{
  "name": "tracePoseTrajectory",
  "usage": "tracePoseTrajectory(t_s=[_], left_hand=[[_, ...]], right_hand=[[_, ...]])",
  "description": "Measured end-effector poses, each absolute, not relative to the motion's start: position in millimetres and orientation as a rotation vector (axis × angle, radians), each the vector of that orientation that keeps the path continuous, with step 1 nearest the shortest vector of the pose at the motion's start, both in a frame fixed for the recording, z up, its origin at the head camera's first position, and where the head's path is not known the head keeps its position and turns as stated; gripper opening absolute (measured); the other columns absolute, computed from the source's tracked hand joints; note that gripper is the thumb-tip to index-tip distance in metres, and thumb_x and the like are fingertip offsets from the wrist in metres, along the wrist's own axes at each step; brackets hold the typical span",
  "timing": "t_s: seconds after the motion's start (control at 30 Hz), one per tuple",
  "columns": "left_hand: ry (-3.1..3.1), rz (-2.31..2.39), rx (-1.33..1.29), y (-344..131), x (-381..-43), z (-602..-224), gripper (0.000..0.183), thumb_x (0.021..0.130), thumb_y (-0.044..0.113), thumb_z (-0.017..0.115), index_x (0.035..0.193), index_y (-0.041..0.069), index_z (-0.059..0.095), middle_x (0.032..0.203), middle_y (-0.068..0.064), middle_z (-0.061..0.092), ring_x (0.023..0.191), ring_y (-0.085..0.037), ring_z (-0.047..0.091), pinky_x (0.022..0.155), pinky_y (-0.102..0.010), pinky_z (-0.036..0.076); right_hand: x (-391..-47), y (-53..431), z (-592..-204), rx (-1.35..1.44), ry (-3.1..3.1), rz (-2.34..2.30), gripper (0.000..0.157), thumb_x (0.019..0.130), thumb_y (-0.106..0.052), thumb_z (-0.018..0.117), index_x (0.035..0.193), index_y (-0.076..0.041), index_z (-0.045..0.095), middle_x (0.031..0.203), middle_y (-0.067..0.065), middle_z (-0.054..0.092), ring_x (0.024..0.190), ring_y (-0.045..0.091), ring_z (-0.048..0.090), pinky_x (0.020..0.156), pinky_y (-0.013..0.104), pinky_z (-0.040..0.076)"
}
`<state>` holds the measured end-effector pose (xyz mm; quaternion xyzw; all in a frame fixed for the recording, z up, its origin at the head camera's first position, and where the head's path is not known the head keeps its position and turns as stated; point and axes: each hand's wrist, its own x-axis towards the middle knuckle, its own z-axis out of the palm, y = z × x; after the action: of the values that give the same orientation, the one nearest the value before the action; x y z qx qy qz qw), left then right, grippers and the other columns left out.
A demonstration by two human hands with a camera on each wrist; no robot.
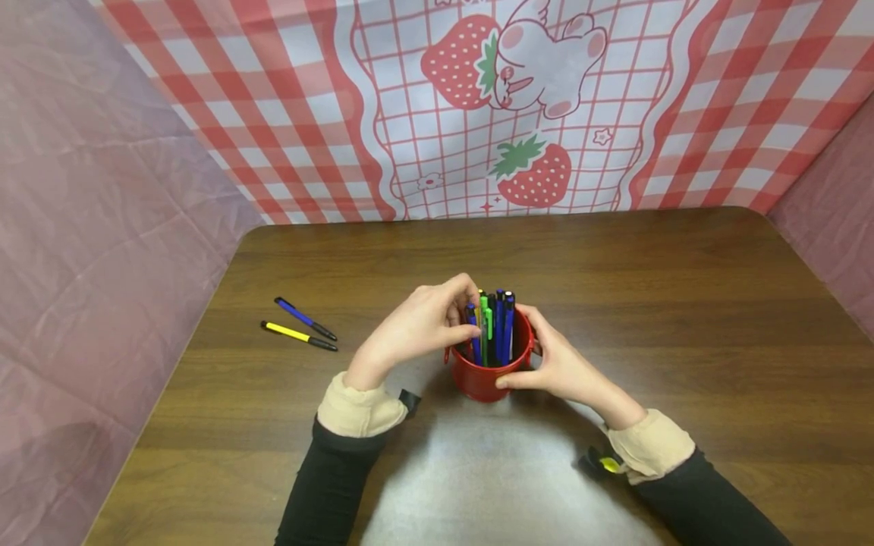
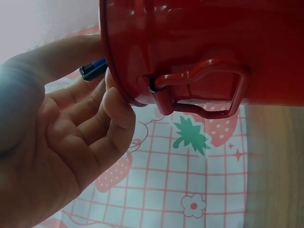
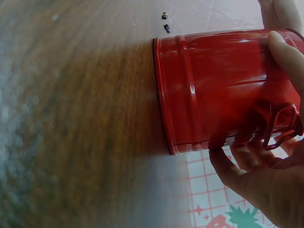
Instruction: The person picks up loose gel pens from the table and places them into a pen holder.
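Observation:
A red metal bucket (image 1: 482, 381) with small side handles stands upright on the table, holding several blue, green and other pens (image 1: 504, 326). My left hand (image 1: 426, 317) is at the bucket's left rim, thumb and curled fingers around a blue pen (image 2: 94, 70) among the others; the rim hides some fingertips in the left wrist view. My right hand (image 1: 561, 365) grips the bucket's right side, its thumb in front and its fingers behind, near the handle (image 3: 281, 126).
Left on the wooden table (image 1: 273, 440) lie a blue pen (image 1: 305, 318) and a yellow pen (image 1: 299, 335), side by side and apart from the bucket. A red-and-white checked cloth (image 1: 437, 174) with strawberries hangs behind the table's far edge.

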<state>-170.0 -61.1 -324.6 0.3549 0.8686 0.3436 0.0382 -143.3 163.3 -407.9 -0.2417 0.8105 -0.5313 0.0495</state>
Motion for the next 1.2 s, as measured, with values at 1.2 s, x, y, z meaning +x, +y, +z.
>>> tracePoseTrajectory(t_s=[1.2], left_hand=[[3.236,1.329,0.492,-100.3,-184.1,-325.9,0.01,0.086,0.02,0.06,0.085,0.01,0.062,0.072,-0.001,0.061,0.061,-0.013,0.052,0.056,-0.027,0.042]], right_hand=[[-140.7,163.1,-406.5,-0.714,2.492,-1.599,0.091,0.06,-0.017,0.085,0.134,-0.01,0.031,0.13,0.007,0.046,0.112,0.019,0.05,0.093,0.033,0.043]])
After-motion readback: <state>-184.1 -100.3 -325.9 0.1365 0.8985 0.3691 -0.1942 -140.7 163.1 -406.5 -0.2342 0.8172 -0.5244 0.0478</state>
